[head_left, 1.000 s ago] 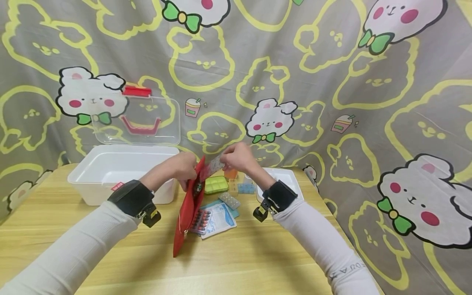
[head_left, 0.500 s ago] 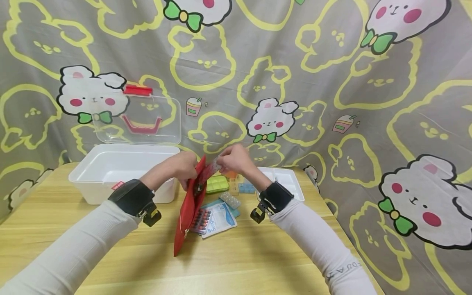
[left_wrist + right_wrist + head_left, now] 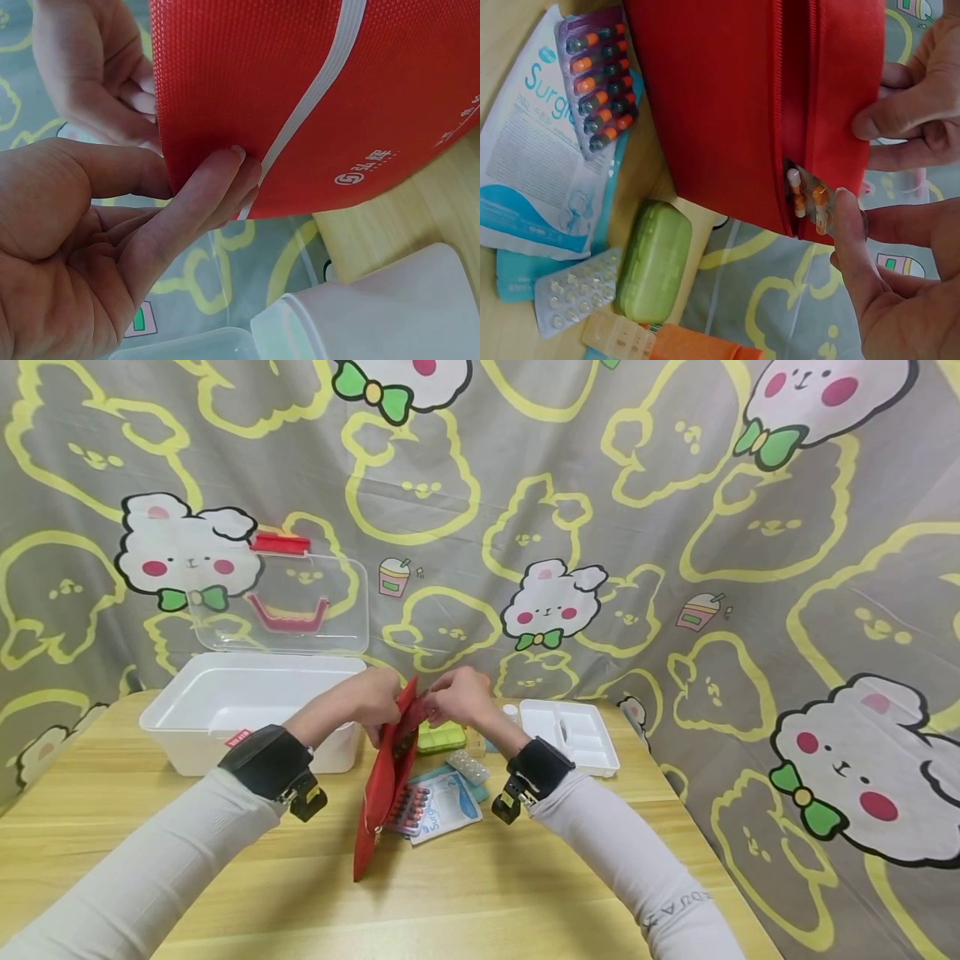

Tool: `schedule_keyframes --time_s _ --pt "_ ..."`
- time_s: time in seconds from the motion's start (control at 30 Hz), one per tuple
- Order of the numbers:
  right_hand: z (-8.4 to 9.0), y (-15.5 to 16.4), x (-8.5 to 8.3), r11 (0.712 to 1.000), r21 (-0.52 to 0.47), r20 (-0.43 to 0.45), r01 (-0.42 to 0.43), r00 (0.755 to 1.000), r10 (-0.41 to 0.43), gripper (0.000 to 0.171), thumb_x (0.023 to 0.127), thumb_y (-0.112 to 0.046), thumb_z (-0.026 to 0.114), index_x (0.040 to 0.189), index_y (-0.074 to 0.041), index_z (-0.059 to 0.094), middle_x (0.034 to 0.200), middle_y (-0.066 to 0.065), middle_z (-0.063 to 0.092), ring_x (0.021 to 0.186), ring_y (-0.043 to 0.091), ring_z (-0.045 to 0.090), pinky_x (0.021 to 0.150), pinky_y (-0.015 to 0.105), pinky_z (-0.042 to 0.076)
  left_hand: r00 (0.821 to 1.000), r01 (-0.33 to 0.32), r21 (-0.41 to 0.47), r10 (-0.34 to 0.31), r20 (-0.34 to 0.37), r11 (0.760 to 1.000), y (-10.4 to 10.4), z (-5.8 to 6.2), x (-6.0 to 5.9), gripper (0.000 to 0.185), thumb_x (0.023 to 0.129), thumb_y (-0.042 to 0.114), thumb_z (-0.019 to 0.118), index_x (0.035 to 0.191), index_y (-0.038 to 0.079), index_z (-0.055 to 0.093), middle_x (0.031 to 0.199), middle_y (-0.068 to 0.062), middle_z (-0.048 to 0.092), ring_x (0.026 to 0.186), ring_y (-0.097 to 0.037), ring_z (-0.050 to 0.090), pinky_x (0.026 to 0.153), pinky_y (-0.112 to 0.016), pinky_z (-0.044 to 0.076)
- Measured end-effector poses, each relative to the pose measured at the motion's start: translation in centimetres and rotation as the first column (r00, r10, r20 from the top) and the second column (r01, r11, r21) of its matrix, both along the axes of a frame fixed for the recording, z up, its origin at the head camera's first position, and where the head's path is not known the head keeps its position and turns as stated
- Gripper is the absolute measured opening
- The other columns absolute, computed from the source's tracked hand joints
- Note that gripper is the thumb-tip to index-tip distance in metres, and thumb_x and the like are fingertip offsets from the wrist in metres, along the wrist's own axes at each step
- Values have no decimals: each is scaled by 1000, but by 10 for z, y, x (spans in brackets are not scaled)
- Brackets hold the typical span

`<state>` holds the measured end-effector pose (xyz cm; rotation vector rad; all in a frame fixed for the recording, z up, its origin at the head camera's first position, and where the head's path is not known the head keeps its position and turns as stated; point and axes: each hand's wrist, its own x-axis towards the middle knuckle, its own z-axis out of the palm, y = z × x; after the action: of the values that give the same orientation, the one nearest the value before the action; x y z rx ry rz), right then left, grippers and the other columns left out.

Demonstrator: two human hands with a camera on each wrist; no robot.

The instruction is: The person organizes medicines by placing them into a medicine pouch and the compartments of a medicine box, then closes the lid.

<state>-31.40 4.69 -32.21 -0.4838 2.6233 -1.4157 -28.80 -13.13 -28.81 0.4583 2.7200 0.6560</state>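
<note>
A red zippered pouch (image 3: pixel 381 785) stands on edge over the table, its zip open. My left hand (image 3: pixel 369 697) pinches its upper edge, thumb on one side and fingers on the other in the left wrist view. My right hand (image 3: pixel 459 697) pinches a blister pack of orange-and-white capsules (image 3: pixel 810 199) between thumb and fingers. That pack is partly inside the pouch's opening, the rest of it hidden by red fabric. Beside the pouch lie a blister pack of dark-and-orange capsules (image 3: pixel 596 97) and a white-and-blue packet (image 3: pixel 532 157).
At the left stands a white box (image 3: pixel 258 752) with its clear lid (image 3: pixel 281 606) raised. A green pill case (image 3: pixel 656 259), a silver blister pack (image 3: pixel 577 292) and an orange container (image 3: pixel 697 345) sit beyond the packets. A white divided tray (image 3: pixel 607 771) lies at back right.
My right hand has moved left and slightly down towards the pouch, and the blister pack has slid deeper into it. The left hand keeps its hold on the pouch.
</note>
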Motion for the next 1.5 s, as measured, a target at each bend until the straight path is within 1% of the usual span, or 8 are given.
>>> schedule_keyframes --time_s 0.3,0.5,0.6,0.73,0.9,1.2,1.33,1.5 --pt "-13 -12 0 999 3 36 41 999 -41 15 92 -2 66 103 6 72 77 16 74 57 19 72 56 29 62 1000 -15 27 15 3 1000 -1 1 2 10 82 -7 56 81 -5 65 68 -14 72 57 -21 74 56 -29 62" --pt "-21 -17 -1 998 -19 10 65 998 -65 12 90 0 65 99 6 72 84 20 75 55 19 71 53 30 62 1000 -7 9 7 8 1000 0 1 1 12 83 -7 56 84 -7 68 67 -13 72 58 -22 74 58 -29 62" --pt "-24 -19 -1 997 -11 -4 82 997 -82 13 89 1 65 99 6 71 82 20 74 54 17 70 52 29 61 1000 -2 -4 2 1 1000 0 1 1 12 82 -7 56 83 -7 68 65 -13 72 58 -22 75 58 -29 62" --pt "-26 -21 -2 994 23 -27 104 994 -104 12 89 0 66 98 6 71 75 16 73 52 16 69 49 27 60 1000 4 -5 -4 -7 1000 0 1 2 11 82 -7 56 82 -6 68 65 -13 72 58 -22 75 57 -28 61" --pt "-29 -24 -3 989 78 -57 127 991 -123 9 89 -2 67 91 3 73 66 10 70 50 17 68 49 28 59 1000 9 -3 -9 -13 1000 0 0 2 12 81 -6 56 80 -5 67 65 -13 72 58 -22 74 58 -29 62" --pt "-36 -28 -5 980 137 -101 146 986 -133 7 88 -5 71 87 1 75 64 8 70 49 13 67 45 22 56 1000 13 -15 -14 -21 1000 0 0 2 12 80 -7 57 81 -6 68 65 -13 72 57 -22 74 53 -25 60" --pt "-38 -30 -7 976 149 -123 158 983 -140 13 87 -7 74 95 3 73 71 10 72 50 13 67 45 22 55 1000 11 -21 -12 -22 1000 -1 0 2 12 79 -7 57 80 -6 68 64 -12 71 57 -21 74 53 -25 60" --pt "-40 -29 -8 967 176 -184 183 971 -150 26 86 -9 77 107 3 69 93 17 74 52 13 67 45 21 54 1000 6 -29 -7 -20 1000 -1 1 1 11 80 -6 57 79 -5 68 64 -12 71 56 -20 74 53 -25 59"
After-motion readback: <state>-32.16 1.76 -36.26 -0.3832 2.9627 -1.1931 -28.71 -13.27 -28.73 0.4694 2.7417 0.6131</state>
